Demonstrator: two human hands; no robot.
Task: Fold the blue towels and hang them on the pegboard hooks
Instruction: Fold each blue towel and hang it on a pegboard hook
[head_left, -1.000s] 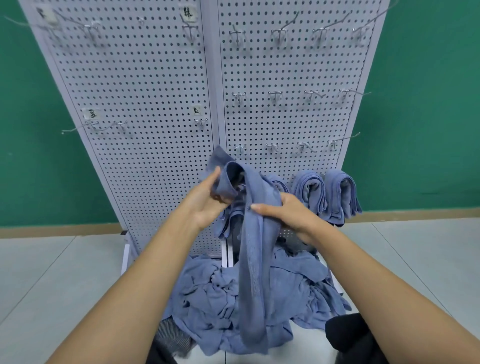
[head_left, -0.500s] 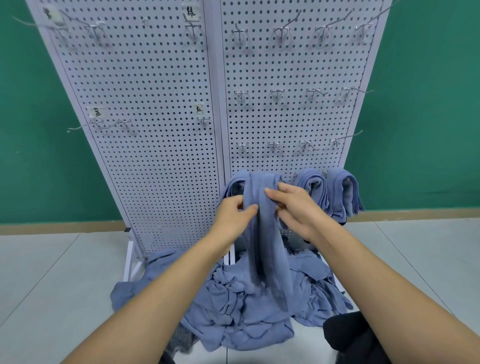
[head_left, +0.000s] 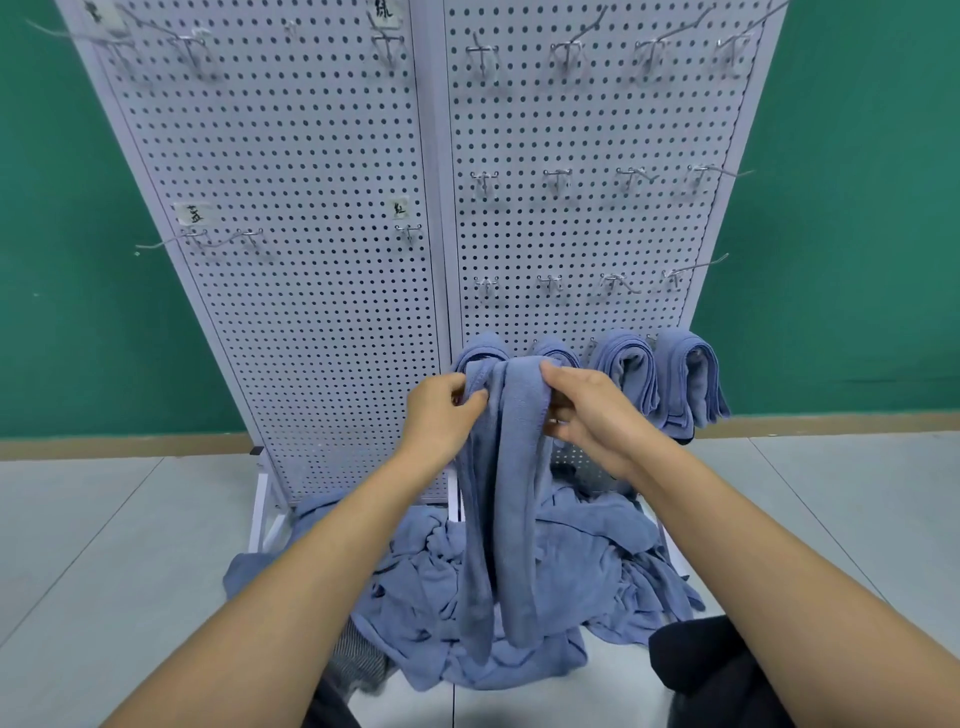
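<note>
Pinching folded towel (head_left: 519, 493) top, left hand (head_left: 441, 413) and right hand (head_left: 592, 410) both clamped; hook at 12 o'clock hidden, so blind draping risks slipping onto pile (head_left: 587, 561) at 6.

Blue towels (head_left: 514, 519); white pegboard (head_left: 311, 260) dotted with dark holes; green wall (head_left: 857, 208) at three o'clock; pale grey floor (head_left: 104, 545); grey striped cloth (head_left: 358, 660) at six o'clock.
</note>
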